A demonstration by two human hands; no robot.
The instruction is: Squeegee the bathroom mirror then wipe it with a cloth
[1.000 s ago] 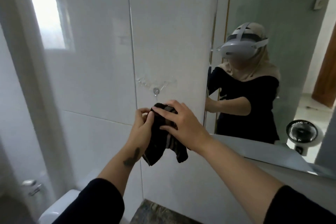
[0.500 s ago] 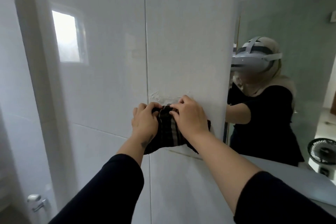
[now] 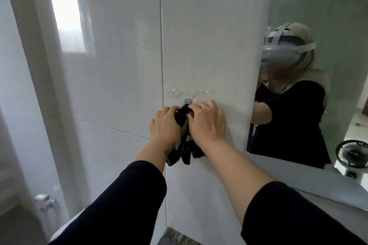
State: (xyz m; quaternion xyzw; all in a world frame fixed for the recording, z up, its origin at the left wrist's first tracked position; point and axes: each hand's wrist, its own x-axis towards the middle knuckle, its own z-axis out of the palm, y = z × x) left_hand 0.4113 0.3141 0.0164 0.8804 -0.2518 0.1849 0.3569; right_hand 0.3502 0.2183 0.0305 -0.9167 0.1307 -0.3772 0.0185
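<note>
A dark striped cloth (image 3: 184, 145) hangs against the white tiled wall, its top bunched just under a small wall hook (image 3: 187, 101) stuck on with clear tape. My left hand (image 3: 165, 125) grips the cloth's upper left side. My right hand (image 3: 207, 123) pinches its upper right side, fingers touching the wall. The bathroom mirror (image 3: 318, 16) fills the right of the view and reflects a person in black wearing a headset. No squeegee is in view.
A frosted window (image 3: 68, 24) sits high on the left wall. A toilet flush handle (image 3: 44, 201) and white toilet edge are at lower left. A stone countertop corner (image 3: 179, 237) shows at the bottom. A small black fan (image 3: 351, 155) is reflected at lower right.
Both hands have carried the cloth up to the wall and bunched its top under the hook. The view has closed in on the wall.
</note>
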